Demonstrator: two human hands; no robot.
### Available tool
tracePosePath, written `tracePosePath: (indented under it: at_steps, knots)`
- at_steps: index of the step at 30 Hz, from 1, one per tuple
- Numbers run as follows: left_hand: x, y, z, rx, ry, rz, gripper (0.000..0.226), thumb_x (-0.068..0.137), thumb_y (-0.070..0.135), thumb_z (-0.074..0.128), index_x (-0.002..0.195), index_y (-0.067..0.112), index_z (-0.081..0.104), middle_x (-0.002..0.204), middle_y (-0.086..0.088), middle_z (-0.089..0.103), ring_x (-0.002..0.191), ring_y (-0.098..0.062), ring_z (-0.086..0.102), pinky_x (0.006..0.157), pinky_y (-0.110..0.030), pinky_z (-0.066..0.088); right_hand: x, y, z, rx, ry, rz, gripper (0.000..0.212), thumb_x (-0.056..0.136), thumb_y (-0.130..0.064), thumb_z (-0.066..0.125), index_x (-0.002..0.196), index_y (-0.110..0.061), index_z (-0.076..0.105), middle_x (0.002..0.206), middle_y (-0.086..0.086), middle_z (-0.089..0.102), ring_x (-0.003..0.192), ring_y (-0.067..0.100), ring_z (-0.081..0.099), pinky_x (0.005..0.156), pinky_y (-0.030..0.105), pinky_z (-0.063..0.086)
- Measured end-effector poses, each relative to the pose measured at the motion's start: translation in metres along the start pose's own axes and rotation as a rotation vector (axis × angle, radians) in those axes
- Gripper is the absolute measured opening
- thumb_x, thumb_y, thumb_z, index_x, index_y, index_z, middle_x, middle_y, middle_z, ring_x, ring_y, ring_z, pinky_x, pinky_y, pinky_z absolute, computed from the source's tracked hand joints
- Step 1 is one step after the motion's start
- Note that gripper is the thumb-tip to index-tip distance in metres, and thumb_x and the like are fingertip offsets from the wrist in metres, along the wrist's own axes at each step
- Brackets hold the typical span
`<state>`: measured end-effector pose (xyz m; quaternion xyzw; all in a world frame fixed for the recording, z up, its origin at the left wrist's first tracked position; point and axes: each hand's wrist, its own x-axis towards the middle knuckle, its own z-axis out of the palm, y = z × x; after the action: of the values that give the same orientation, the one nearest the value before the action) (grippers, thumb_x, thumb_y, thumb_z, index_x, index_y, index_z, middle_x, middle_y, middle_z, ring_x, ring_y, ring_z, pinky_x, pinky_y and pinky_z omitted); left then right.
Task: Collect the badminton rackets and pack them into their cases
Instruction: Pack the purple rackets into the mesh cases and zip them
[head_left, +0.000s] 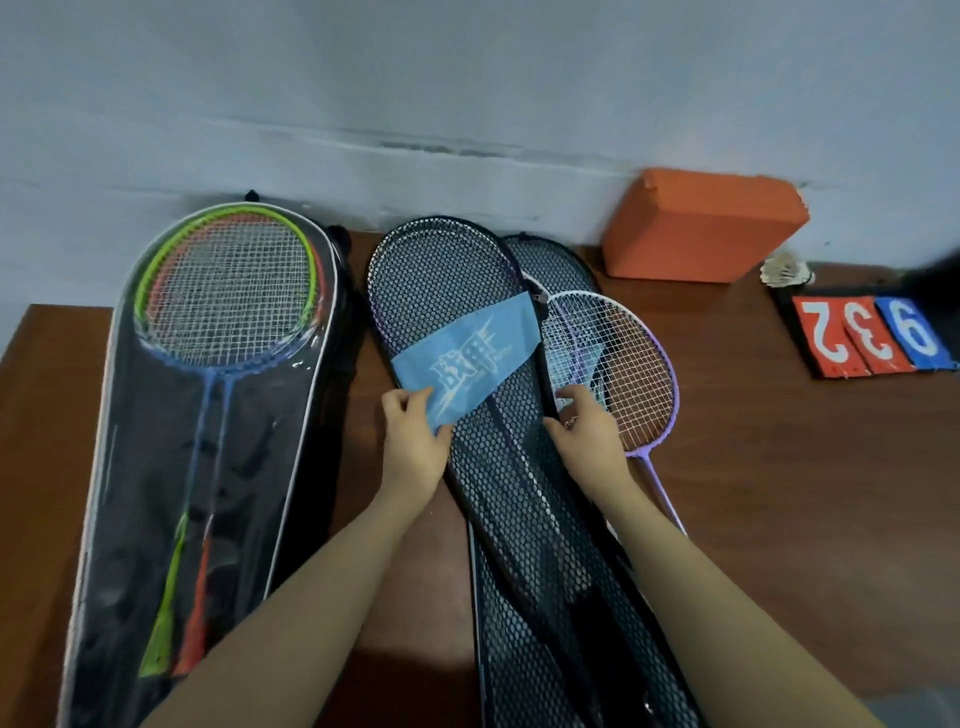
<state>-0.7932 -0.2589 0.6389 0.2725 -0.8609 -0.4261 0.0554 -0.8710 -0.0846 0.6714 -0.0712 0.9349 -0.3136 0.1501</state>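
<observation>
Surface (779, 467): brown wood-look finish, smooth, faint sheen. Left case (156, 467): clear glossy plastic front (wrinkled, catching light) with dark cloth behind. Middle case (509, 493): black open mesh cloth, matt, crossed by a blue cloth band (462, 358). Block (701, 226): orange foam, matt, chipped at its corners. Wall (467, 78): matt paint, rough.

body: two bare forearms, no sleeves in view | left hand (413, 441): no rings, no glove, no wristband | right hand (584, 431): no rings, no glove, no watch
</observation>
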Motion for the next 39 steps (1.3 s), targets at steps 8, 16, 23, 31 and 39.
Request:
tracePosePath:
  at_steps: [8,16,23,31,39]
  knots:
    - [-0.033,-0.02,-0.019,0.027,0.005,0.127,0.042,0.084,0.01,0.065,0.124,0.004,0.053,0.114,-0.002,0.038,0.099,-0.001,0.037,0.089,-0.002,0.025,-0.02,-0.004,0.006,0.04,-0.033,-0.181,0.034,0.085,-0.003,0.054,0.118,-0.012,0.056,0.096,-0.001,0.055,0.081,0.015,0.052,0.07,0.027,0.039]
    - [-0.04,-0.036,-0.023,0.417,-0.006,0.304,0.036,0.084,0.032,0.057,0.109,0.007,0.061,0.106,-0.014,0.056,0.089,-0.032,0.054,0.07,-0.039,0.052,-0.008,-0.016,0.018,0.12,-0.066,-0.042,0.041,0.09,-0.019,0.059,0.128,-0.014,0.043,0.087,-0.005,0.054,0.07,0.009,0.054,0.059,0.029,0.042]
    - [0.009,0.0,-0.029,0.373,-0.01,0.434,0.04,0.084,0.035,0.045,0.101,0.006,0.066,0.097,-0.011,0.061,0.086,-0.032,0.057,0.074,-0.04,0.052,0.048,-0.046,0.013,0.329,0.059,0.149,0.033,0.089,-0.016,0.059,0.12,-0.008,0.052,0.094,0.004,0.059,0.071,0.017,0.055,0.055,0.027,0.043]
    - [0.067,0.057,-0.026,0.186,-0.049,0.42,0.05,0.089,0.044,0.04,0.114,0.007,0.062,0.103,-0.009,0.059,0.096,-0.028,0.055,0.086,-0.041,0.046,0.034,-0.063,-0.014,0.429,0.073,-0.016,0.012,0.08,-0.005,0.067,0.087,-0.013,0.07,0.076,-0.003,0.067,0.07,0.009,0.06,0.066,0.023,0.049]
    - [0.076,0.113,-0.053,-0.093,-0.116,0.255,0.047,0.08,0.031,0.069,0.122,0.017,0.056,0.096,0.0,0.059,0.078,-0.015,0.057,0.075,-0.029,0.05,0.002,-0.08,-0.031,0.343,-0.038,-0.247,0.018,0.076,-0.01,0.075,0.093,-0.012,0.07,0.077,-0.011,0.059,0.07,0.0,0.054,0.069,0.011,0.043]
